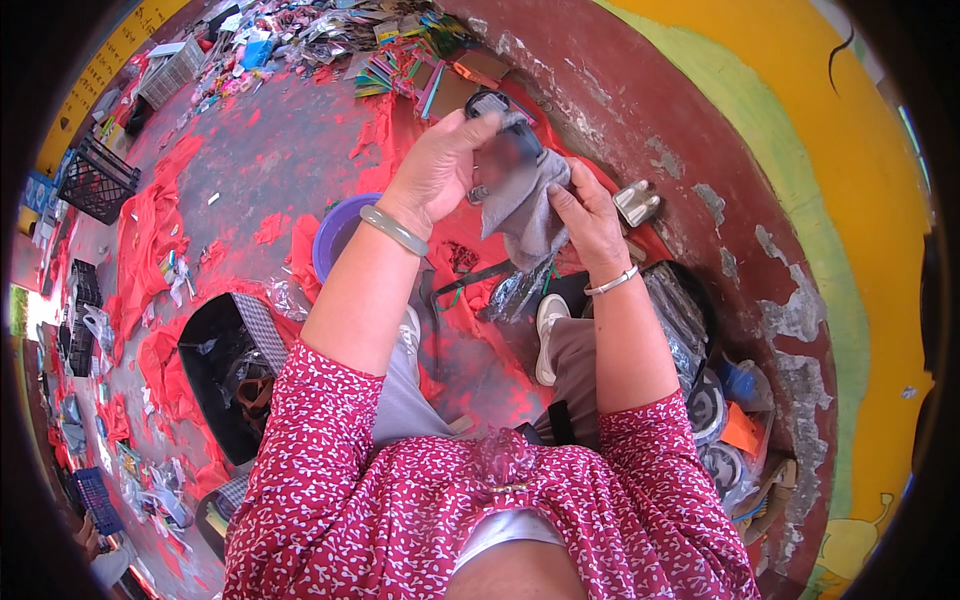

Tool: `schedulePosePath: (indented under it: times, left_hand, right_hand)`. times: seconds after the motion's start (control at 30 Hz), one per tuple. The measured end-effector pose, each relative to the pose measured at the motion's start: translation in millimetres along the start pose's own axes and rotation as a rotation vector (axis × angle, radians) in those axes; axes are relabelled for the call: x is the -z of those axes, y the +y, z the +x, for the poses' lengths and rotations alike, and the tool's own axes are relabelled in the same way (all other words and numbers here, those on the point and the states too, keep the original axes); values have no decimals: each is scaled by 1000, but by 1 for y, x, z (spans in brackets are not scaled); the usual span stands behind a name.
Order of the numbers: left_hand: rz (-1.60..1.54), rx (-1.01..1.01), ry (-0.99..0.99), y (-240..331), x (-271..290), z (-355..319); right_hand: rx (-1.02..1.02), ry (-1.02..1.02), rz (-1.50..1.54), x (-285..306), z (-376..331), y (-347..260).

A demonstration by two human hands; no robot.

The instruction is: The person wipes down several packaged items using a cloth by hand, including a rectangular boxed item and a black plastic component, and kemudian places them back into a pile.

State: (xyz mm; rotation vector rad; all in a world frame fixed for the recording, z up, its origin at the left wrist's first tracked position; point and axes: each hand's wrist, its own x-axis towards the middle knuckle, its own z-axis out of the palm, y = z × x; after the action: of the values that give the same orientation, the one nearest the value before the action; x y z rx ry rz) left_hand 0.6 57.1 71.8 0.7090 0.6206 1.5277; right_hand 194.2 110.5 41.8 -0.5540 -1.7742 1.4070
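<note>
My left hand (440, 165), with a pale green bangle at the wrist, is closed around a small dark object (512, 125). The object shows a black rounded edge and a greyish top; its middle is blurred, so its kind is unclear. A grey cloth (530, 215) lies against its lower right side and hangs down in folds. My right hand (590, 215), wearing a silver bracelet, pinches the cloth between thumb and fingers. Both hands are raised in front of me, above the floor and my shoes.
A purple basin (328, 240) stands beyond my left forearm. An open black case (215, 350) lies at left, and plastic-wrapped things (680, 315) sit at right beside the peeling wall (690, 180). Red scraps (160, 240) and crates (98, 180) cover parts of the floor.
</note>
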Motion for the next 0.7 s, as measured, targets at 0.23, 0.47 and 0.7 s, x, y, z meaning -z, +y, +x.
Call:
schedulePosePath:
  times: [0.23, 0.47, 0.7]
  left_hand:
    - [286, 33, -112, 13, -2, -7]
    - [-79, 195, -162, 11, 5, -5]
    - [91, -91, 68, -8, -6, -1]
  right_hand:
    - [131, 7, -346, 8, 0, -7]
    - [-45, -100, -56, 21, -2, -2]
    - [-98, -89, 199, 10, -5, -5]
